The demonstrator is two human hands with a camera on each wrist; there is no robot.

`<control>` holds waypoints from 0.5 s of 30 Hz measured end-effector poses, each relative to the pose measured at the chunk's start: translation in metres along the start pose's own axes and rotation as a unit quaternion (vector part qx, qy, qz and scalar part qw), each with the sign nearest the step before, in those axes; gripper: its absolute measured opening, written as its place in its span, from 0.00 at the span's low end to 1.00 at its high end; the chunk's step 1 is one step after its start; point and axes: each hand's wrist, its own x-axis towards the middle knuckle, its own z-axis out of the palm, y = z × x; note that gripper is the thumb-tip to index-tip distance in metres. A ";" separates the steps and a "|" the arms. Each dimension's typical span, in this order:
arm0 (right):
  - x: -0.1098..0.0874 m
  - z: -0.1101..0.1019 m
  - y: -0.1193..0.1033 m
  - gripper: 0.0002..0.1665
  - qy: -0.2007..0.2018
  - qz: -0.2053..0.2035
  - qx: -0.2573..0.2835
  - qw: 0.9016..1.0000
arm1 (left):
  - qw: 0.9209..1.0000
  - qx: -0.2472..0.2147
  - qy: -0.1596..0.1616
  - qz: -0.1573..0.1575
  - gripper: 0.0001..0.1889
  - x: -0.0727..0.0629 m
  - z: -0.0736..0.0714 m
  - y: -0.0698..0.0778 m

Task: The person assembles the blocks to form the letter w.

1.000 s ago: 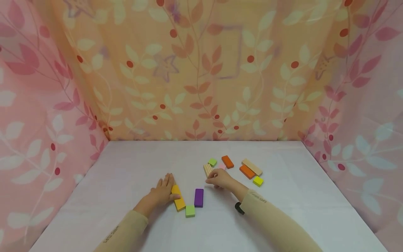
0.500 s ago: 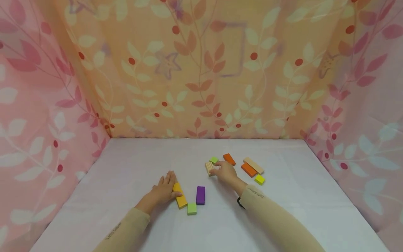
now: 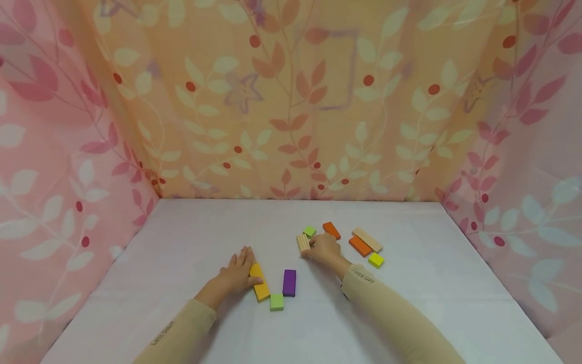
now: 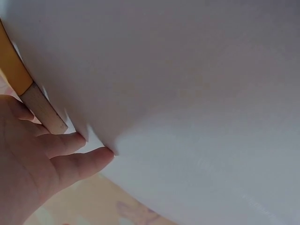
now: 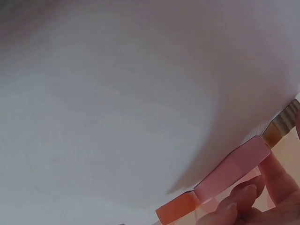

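In the head view my left hand point(image 3: 234, 275) lies along the left side of a yellow-orange block point(image 3: 261, 290), its thumb across the top. The left wrist view shows straight fingers beside a plain wooden block point(image 4: 44, 110), end to end with the yellow-orange one. My right hand point(image 3: 325, 248) has bent thumb and index finger at the near right corner of a ribbed wooden block point(image 3: 302, 243). A pink block point(image 5: 232, 168) and an orange block point(image 5: 178, 207) lie in line with it in the right wrist view; the head view hides the pink one beneath the hand.
A purple block point(image 3: 289, 282) and a light green block point(image 3: 277, 302) lie between the arms. Behind the right hand sit another green block point(image 3: 309, 231) and an orange-red one point(image 3: 331, 230). Further right are orange point(image 3: 360, 246), long wooden point(image 3: 368, 239) and yellow point(image 3: 376, 260) blocks.
My right hand has moved from the ribbed block's near end to its right side, covering the pink block; its index finger has bent toward the ribbed block. My left hand stays put.
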 end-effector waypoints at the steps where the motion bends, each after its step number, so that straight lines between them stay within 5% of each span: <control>1: 0.000 0.000 0.000 0.30 0.002 -0.002 -0.002 1.000 | 1.000 -0.003 0.001 0.001 0.50 0.000 0.000 0.000; 9: -0.001 0.000 -0.005 0.30 0.003 -0.010 -0.013 1.000 | 1.000 -0.013 0.005 0.011 0.52 -0.001 0.000 -0.003; 15: 0.000 -0.002 -0.006 0.20 0.006 -0.011 -0.034 0.999 | 1.000 0.002 0.009 0.020 0.50 0.000 0.001 -0.001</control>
